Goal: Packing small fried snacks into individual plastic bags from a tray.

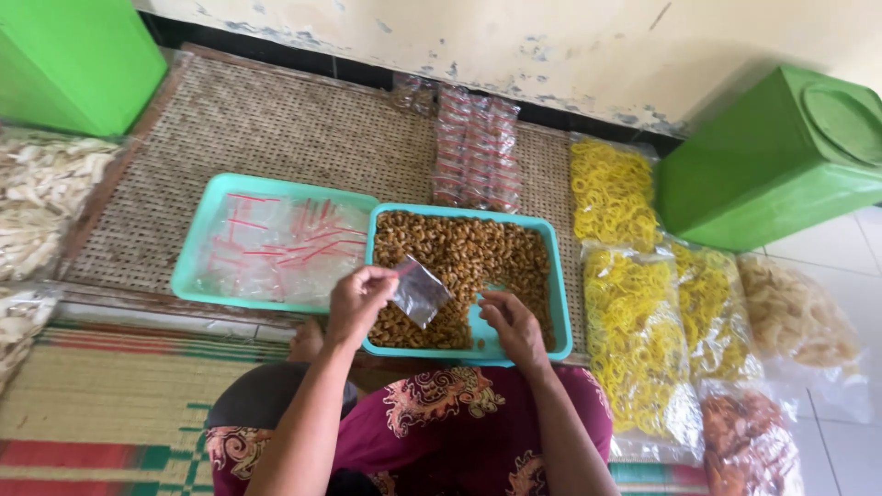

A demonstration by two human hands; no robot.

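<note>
My left hand (357,299) pinches a small clear zip bag (420,291) by its red-striped top, holding it over the near edge of a teal tray (560,303). That tray is filled with brown curled snacks (464,257). My right hand (511,325) reaches into the tray's near right corner, fingers curled among the snacks. To the left sits a second teal tray (197,234) holding several empty clear zip bags (280,248) with red strips.
Filled small snack packets (476,152) lie in rows on the woven mat (276,129) behind the trays. Large bags of yellow ring crackers (634,321) lie to the right, pale crackers (41,193) to the left. Green bins (781,161) stand at both back corners.
</note>
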